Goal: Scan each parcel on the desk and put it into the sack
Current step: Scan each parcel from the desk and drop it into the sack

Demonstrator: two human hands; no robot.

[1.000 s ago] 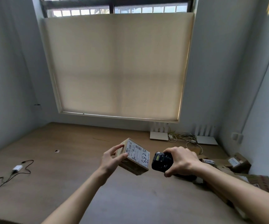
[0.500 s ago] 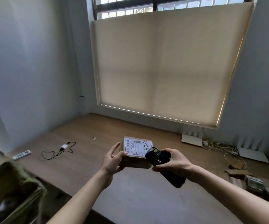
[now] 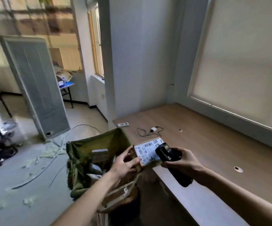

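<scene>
Since the earlier frame, both hands, parcel and scanner have been carried left, to the desk's (image 3: 213,144) left edge beside the sack. From the head camera, the parcel (image 3: 146,152), label up, is gripped by the left hand (image 3: 123,163), fingers curled round its left end. A black scanner (image 3: 168,152) is gripped by the right hand (image 3: 182,160), overlapping the label's right end. Below and left, the green sack (image 3: 86,147) is seen standing open on the floor, with items inside.

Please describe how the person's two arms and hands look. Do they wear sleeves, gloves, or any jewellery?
Both forearms are bare as far as the picture shows, with no sleeves in view. The left hand and the right hand wear no gloves. No watch, ring or bracelet is visible on either one.
</scene>
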